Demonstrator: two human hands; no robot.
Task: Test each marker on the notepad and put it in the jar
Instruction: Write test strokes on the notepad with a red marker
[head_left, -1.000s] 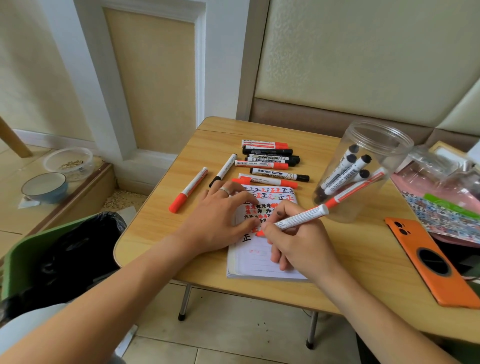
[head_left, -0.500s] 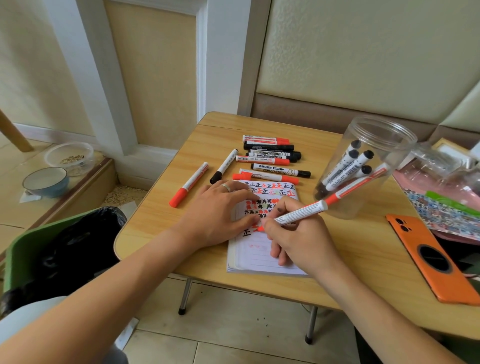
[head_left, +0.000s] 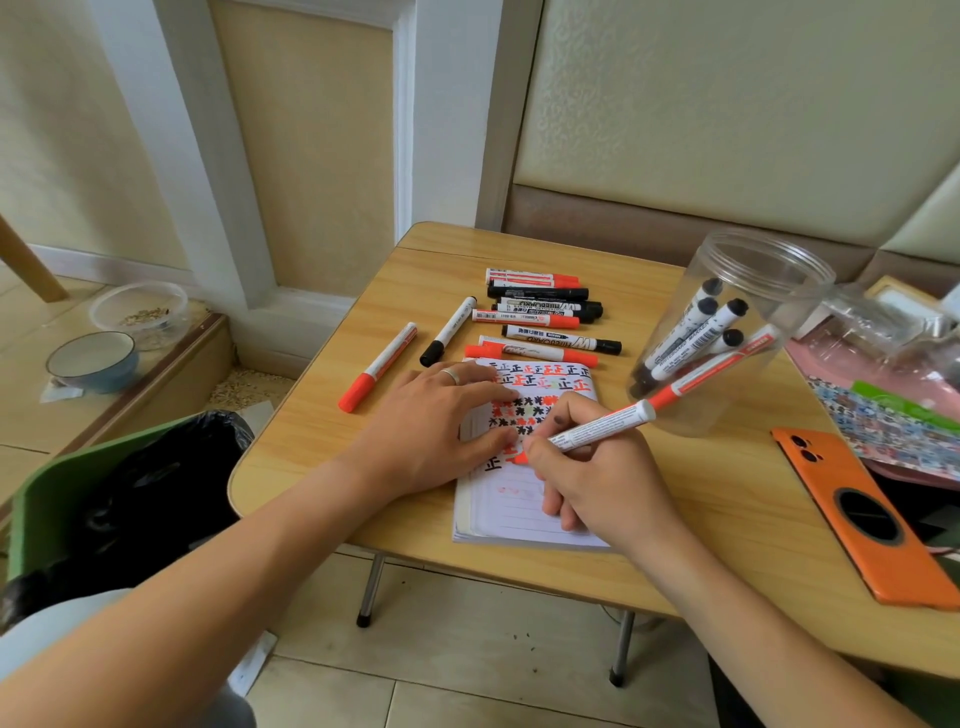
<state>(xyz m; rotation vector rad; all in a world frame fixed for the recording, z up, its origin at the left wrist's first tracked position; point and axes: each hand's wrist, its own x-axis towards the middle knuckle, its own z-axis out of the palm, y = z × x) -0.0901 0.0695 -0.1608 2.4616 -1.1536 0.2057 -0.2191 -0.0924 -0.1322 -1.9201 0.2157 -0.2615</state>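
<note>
A lined notepad (head_left: 514, 512) covered in red and black test marks lies on the wooden table (head_left: 691, 519). My left hand (head_left: 431, 421) presses flat on its left side. My right hand (head_left: 597, 483) grips a white marker with an orange cap on its back end (head_left: 602, 427), its red tip on the page. A clear plastic jar (head_left: 727, 332) leans at the right with several markers inside. Several capped markers (head_left: 540, 312) lie in a row behind the notepad. A red-capped marker (head_left: 378, 367) and a black-capped one (head_left: 448, 331) lie apart to the left.
An orange phone (head_left: 862, 514) lies face down at the right. Behind it sit a patterned pouch (head_left: 883, 421) and clear plastic packaging. A green bin with a black liner (head_left: 119, 493) stands left of the table. Bowls (head_left: 93, 361) rest on a low ledge.
My right hand has made small writing strokes with the marker on the notepad. The left hand stays pressed on the page. The camera view has shifted slightly.
</note>
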